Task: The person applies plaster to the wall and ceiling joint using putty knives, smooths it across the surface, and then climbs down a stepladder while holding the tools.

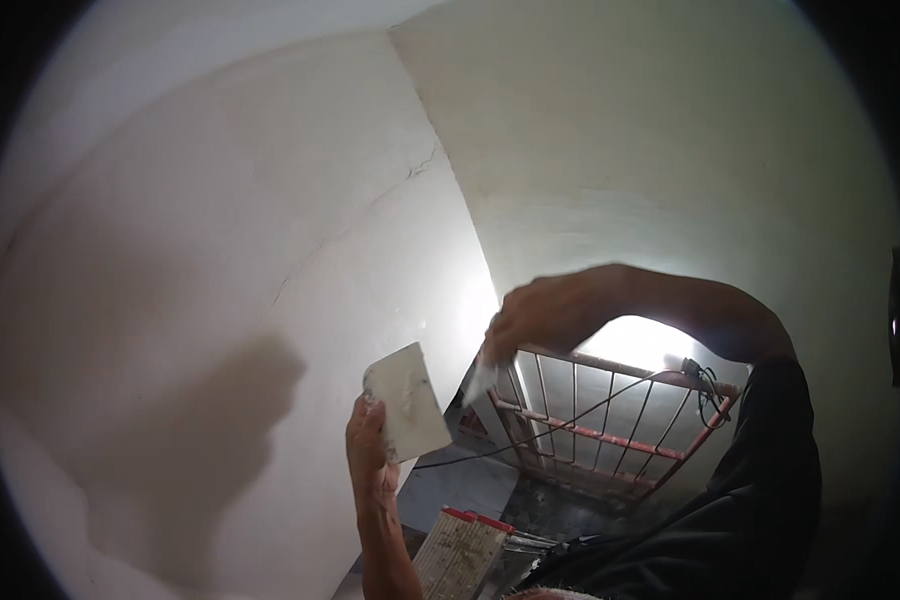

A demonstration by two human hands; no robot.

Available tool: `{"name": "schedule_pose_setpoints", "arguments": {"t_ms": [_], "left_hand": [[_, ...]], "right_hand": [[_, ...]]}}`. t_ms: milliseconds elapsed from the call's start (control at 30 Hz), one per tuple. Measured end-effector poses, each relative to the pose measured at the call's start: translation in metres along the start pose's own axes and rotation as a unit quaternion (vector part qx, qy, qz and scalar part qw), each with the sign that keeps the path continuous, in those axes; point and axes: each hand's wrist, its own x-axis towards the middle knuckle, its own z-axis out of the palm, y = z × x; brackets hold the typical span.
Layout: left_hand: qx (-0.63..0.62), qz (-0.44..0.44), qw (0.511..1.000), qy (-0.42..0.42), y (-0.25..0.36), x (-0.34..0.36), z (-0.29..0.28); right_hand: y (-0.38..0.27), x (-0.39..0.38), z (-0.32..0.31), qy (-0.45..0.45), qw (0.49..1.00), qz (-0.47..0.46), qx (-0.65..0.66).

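My left hand (368,430) grips a pale flat rectangular board (406,400) with dark smudged edges and some white paste on its face. My right hand (512,320) is raised at the end of my bent arm, right of the board and slightly higher, fingers closed on a light, thin blade (479,378) that looks like a putty knife, blurred and partly hidden. The board and blade are apart, in front of the corner where two plastered walls meet. The left wall (200,200) has a thin diagonal crack and a large shadow.
Below, a red-painted metal barred frame (600,435) stands near the right wall, with a bright light behind it and a black cable and clamp on its rail. A stepladder (455,555) with red edging is beneath me. Dark tiled floor (460,470) shows beyond.
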Motion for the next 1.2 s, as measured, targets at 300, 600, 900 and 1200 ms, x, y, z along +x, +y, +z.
{"name": "schedule_pose_setpoints", "arguments": {"t_ms": [300, 600, 900, 1200], "left_hand": [[0.015, -0.032, 0.996, 0.083, -0.01, -0.039, -0.014], [0.054, -0.103, 0.98, 0.163, -0.041, -0.084, -0.013], [0.066, -0.105, 0.969, 0.211, -0.053, -0.099, -0.015], [0.06, -0.131, 0.972, 0.184, -0.075, -0.094, -0.051]], "right_hand": [[0.14, 0.035, -0.081, 0.417, 0.879, 0.223, 0.06], [0.231, 0.108, -0.158, 0.515, 0.842, 0.148, -0.062], [0.297, 0.134, -0.188, 0.57, 0.794, 0.027, -0.209], [0.301, 0.148, -0.2, 0.556, 0.787, 0.007, -0.268]]}}
